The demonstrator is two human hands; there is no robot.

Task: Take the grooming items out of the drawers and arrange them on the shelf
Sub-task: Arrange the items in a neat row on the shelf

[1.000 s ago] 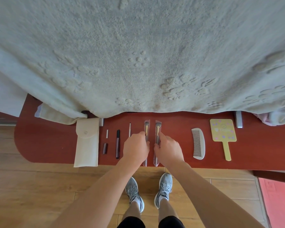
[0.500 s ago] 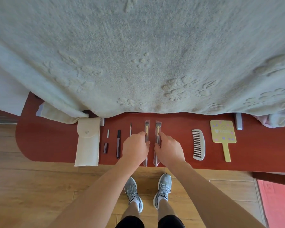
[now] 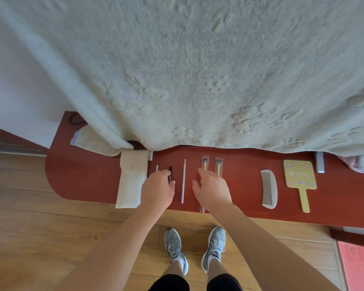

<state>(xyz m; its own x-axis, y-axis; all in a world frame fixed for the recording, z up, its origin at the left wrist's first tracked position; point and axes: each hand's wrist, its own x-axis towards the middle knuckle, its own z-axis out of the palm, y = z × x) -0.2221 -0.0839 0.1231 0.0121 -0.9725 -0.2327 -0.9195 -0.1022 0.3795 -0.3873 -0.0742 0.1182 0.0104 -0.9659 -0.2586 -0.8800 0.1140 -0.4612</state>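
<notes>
On the red shelf (image 3: 84, 181) the grooming items lie in a row. From the left they are a cream pouch (image 3: 131, 181), a short thin stick (image 3: 157, 168), a black pencil (image 3: 170, 170), a long thin stick (image 3: 183, 181) and two wrapped makeup brushes (image 3: 204, 163) (image 3: 218, 165). A white comb (image 3: 269, 189) and a yellow hand mirror (image 3: 299, 175) lie further right. My left hand (image 3: 158, 189) rests over the black pencil, thumb and fingers closed around its lower part. My right hand (image 3: 212, 191) hovers over the brush handles with fingers spread, holding nothing.
A thick pale blanket (image 3: 198, 70) hangs over the back of the shelf and hides what is behind it. A beige cloth (image 3: 93, 141) lies at the shelf's left end. Wooden floor (image 3: 40, 238) and my shoes (image 3: 174, 246) are below the shelf edge.
Both hands have let go of the two brushes. My left hand moved left onto the black pencil, and my right hand opened and drew back slightly. The view shifted.
</notes>
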